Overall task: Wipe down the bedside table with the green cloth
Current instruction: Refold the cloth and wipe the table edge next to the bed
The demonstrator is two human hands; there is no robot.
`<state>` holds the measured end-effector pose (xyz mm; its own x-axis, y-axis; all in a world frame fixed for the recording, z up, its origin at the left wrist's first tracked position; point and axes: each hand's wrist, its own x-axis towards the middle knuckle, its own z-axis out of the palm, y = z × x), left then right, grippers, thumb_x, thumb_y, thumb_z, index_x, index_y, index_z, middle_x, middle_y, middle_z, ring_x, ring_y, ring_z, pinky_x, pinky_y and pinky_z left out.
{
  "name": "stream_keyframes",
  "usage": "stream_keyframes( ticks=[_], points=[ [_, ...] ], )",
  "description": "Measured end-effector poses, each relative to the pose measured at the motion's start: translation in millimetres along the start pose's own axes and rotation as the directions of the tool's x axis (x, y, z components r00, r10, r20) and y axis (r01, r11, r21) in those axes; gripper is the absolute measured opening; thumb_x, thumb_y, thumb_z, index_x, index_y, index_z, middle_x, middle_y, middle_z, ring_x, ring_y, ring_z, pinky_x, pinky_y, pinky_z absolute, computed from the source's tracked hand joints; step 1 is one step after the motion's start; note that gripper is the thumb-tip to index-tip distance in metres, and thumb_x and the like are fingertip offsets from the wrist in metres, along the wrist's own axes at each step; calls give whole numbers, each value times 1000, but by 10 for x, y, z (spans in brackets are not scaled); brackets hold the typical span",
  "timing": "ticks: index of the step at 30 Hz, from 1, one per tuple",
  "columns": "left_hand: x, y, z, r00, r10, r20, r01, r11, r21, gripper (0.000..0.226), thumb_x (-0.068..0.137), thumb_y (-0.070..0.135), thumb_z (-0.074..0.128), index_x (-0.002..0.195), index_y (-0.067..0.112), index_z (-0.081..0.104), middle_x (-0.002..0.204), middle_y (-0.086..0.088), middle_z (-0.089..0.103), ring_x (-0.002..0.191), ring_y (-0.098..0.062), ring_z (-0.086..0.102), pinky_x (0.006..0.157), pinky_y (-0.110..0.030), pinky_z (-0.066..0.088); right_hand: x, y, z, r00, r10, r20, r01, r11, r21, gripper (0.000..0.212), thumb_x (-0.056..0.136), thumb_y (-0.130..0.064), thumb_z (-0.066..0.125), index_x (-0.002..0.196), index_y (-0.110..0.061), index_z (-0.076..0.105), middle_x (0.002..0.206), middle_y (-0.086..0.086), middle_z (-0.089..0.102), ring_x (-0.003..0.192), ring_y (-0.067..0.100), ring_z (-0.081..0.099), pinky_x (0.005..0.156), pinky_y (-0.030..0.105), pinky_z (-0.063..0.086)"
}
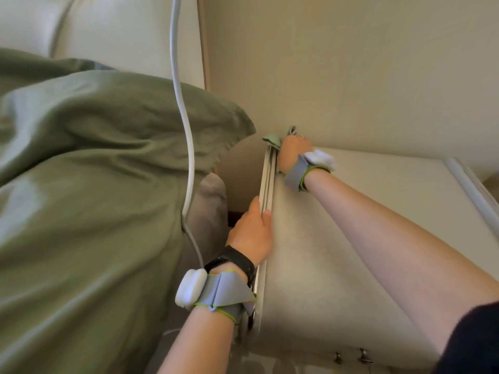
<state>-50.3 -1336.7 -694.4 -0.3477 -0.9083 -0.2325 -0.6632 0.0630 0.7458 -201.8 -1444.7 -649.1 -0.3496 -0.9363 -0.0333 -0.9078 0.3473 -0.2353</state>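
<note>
Right hand: the right hand (293,151) is stretched to the far back corner of the bedside table (337,238), where it meets the wall (351,63); the grip is closed around the green cloth (272,139), bunched so only a small fold shows beyond the fingers.
Cloth: pressed at the corner by the table's left edge, probably to reach dust where the worktop ends.
Left hand: the left hand (253,233) is clamped on the left rim of the table, thumb on the side face and fingers curled over the top; it holds nothing loose and seems to steady the body during the long reach.
Surroundings: the bed with its green duvet (94,184) sits just beside the table, and a white cable (186,117) hangs over it.
Progress: the worktop looks bare; how much is wiped, I cannot tell.
</note>
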Motion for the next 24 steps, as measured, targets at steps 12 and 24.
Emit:
stream_keyframes(
  ticks=[12,24],
  points=[
    [9,24,-10,1000,9,-3,-9,1000,13,48,101,31,26,147,18,25,136,-13,52,122,-35,50,101,-46,40,-207,40,201,983,-68,-168,46,990,-135,30,89,-6,41,109,-7,63,118,19,61,116,38,49,93,40,42],
    [-9,3,-75,1000,13,21,-12,999,-40,48,99,32,27,146,23,30,137,-12,53,125,-34,49,105,-45,39,-752,46,293,975,-118,-191,106,992,-71,30,90,-5,42,115,-5,59,125,18,51,117,38,44,92,40,40]
  ],
)
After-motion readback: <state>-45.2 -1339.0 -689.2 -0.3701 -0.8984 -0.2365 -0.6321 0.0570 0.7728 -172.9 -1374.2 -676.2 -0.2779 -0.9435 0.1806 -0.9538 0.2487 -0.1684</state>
